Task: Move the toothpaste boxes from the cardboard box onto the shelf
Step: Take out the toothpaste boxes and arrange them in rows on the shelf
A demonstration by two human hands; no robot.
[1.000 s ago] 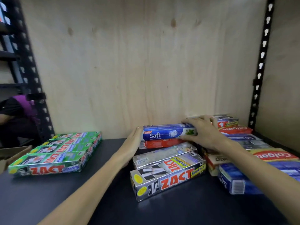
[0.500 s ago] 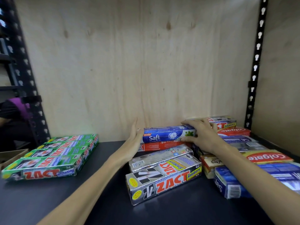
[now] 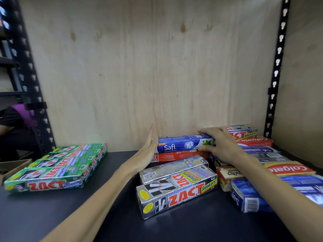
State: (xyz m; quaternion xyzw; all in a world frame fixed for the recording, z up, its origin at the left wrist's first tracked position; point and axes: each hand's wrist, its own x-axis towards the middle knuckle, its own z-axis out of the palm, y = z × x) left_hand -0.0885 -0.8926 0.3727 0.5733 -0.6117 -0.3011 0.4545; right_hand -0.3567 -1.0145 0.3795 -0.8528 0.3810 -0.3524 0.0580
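Little has shifted: left hand (image 3: pixel 148 145) flat against Safi box (image 3: pixel 183 144) (its end); right hand (image 3: pixel 222 145) grips it.

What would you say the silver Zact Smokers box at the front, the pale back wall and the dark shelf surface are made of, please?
The silver Zact Smokers box looks like foil-coated cardboard: creased edges and shiny, mirror-like glints. The pale back wall seems to be unfinished plywood, with visible grain and knots. The dark shelf surface is smooth and matt with a soft sheen, perhaps laminate or painted board; I cannot tell which.
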